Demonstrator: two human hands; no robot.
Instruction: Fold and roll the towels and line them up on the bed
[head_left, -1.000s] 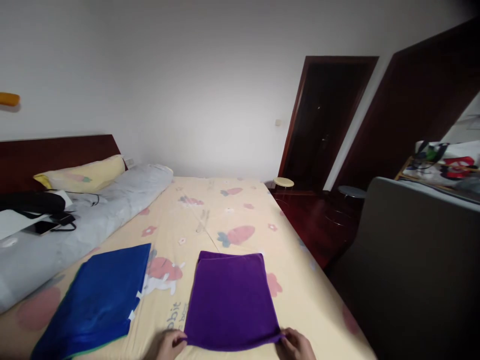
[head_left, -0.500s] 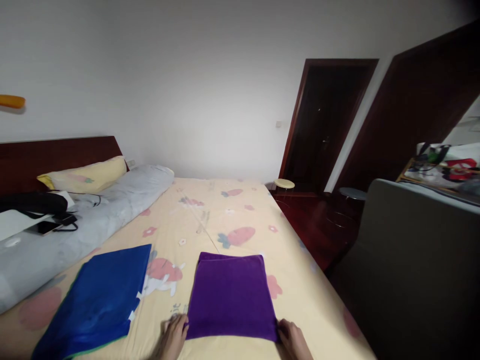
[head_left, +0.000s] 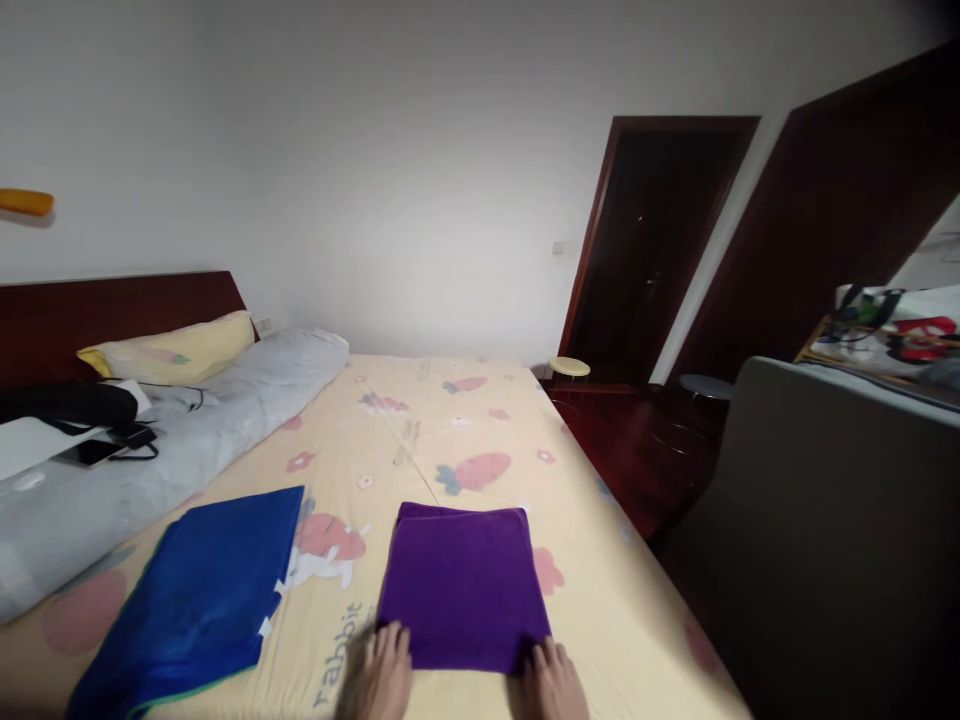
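bare bed sheet (head_left: 450, 420) lies open beyond; blue towel (head_left: 202, 600) blocks left.

Folded purple towel (head_left: 463, 585), flat on bed

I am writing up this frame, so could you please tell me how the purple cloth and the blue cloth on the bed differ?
The purple cloth lies square to the camera; the blue cloth lies at an angle to its left. The left hand and right hand rest at the purple cloth's near corners; nothing touches the blue cloth. The blue cloth looks longer. Both lie flat on the yellow printed sheet.
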